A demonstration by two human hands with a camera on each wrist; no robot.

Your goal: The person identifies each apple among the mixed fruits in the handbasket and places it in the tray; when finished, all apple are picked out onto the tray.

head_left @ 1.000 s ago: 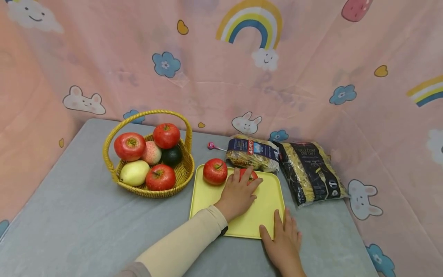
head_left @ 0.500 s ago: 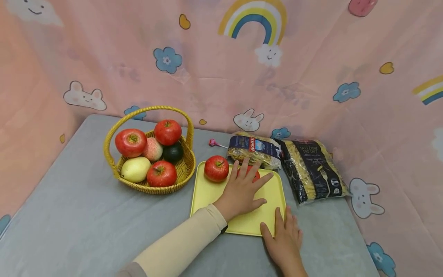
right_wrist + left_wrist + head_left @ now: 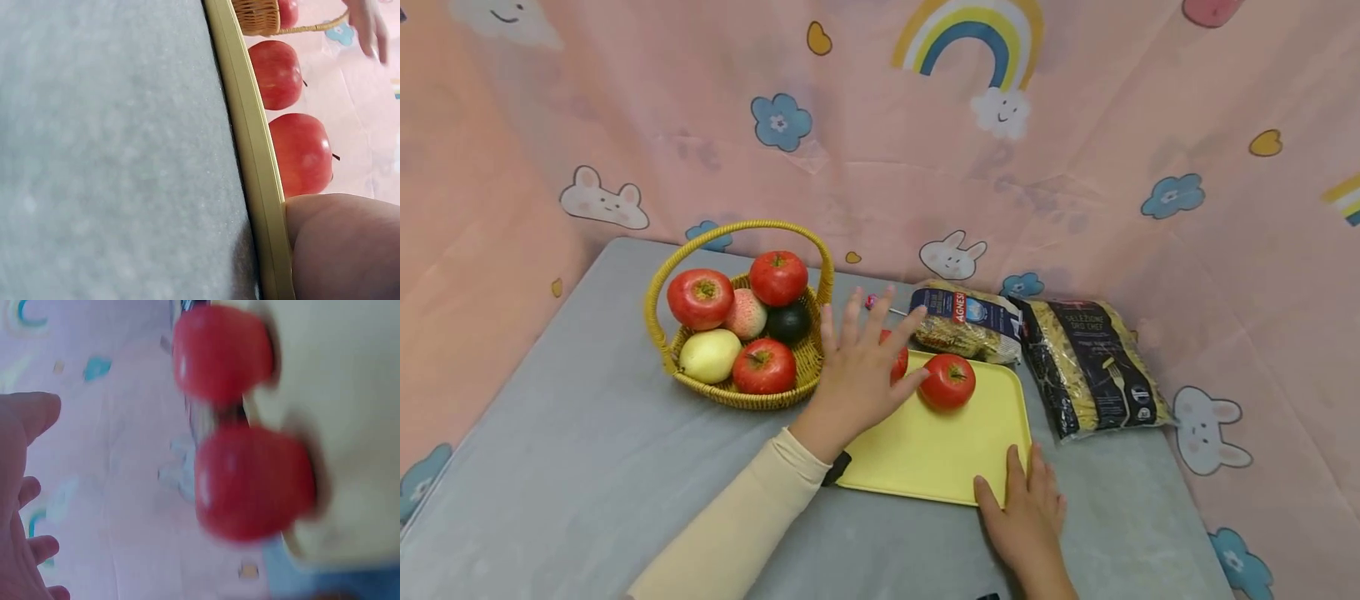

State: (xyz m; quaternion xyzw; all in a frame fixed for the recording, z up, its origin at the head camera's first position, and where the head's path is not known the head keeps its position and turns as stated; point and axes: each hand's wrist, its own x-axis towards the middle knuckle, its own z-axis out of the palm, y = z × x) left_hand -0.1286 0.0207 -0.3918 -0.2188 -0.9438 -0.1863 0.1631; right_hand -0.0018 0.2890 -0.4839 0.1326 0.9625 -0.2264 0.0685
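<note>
My left hand point(image 3: 859, 377) is spread out, holding nothing, over the left side of the yellow tray point(image 3: 951, 454). Just right of its thumb, a red apple point(image 3: 948, 383) rests on the tray. A second red apple point(image 3: 901, 364) is partly hidden behind the fingers; both apples show blurred in the left wrist view, apart from the hand. At the tray's front right corner lies my right hand point(image 3: 1026, 515), fingers extended, thumb at the edge. The right wrist view shows that thumb point(image 3: 344, 240) against the tray's rim point(image 3: 253, 150).
Left of the tray stands a yellow wicker basket point(image 3: 760, 400) with several fruits, including red apples point(image 3: 764, 367) and a pale pear-like fruit point(image 3: 710, 356). Behind the tray are a pasta bag point(image 3: 966, 325) and a lollipop point(image 3: 871, 302). A larger pasta bag point(image 3: 1093, 371) lies right.
My left hand has lifted off the right-hand apple and moved left toward the basket, uncovering that apple and partly covering the other. The right hand stays at the tray corner.
</note>
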